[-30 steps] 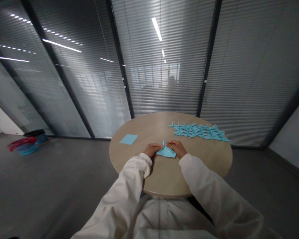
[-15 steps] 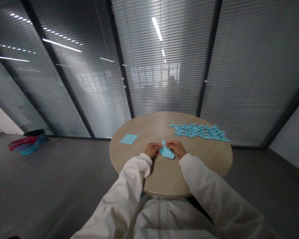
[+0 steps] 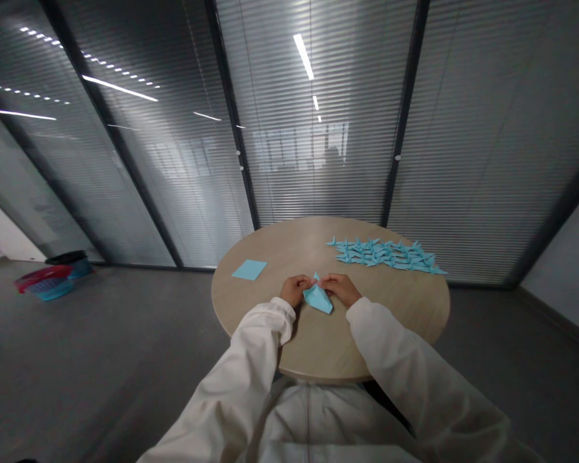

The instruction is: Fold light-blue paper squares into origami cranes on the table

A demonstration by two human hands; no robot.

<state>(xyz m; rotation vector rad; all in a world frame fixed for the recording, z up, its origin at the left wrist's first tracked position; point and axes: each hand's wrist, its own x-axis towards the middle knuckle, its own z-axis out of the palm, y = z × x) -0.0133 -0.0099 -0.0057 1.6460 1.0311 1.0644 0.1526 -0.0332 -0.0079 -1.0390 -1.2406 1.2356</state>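
Beyond the folded paper [image 3: 317, 298], blue origami cranes [image 3: 386, 254]

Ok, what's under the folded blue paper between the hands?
Only the pale wood tabletop shows around the folded blue paper, pinched at its top by the left hand and right hand. The patch beneath it is covered and cannot be seen.

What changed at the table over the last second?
The blue origami paper narrowed from a wide triangle into a slimmer kite shape, its lower point aimed toward the person. The left hand and right hand kept hold of its top, with nothing let go. The rows of folded paper cranes and the square blue sheet stayed put on the table.
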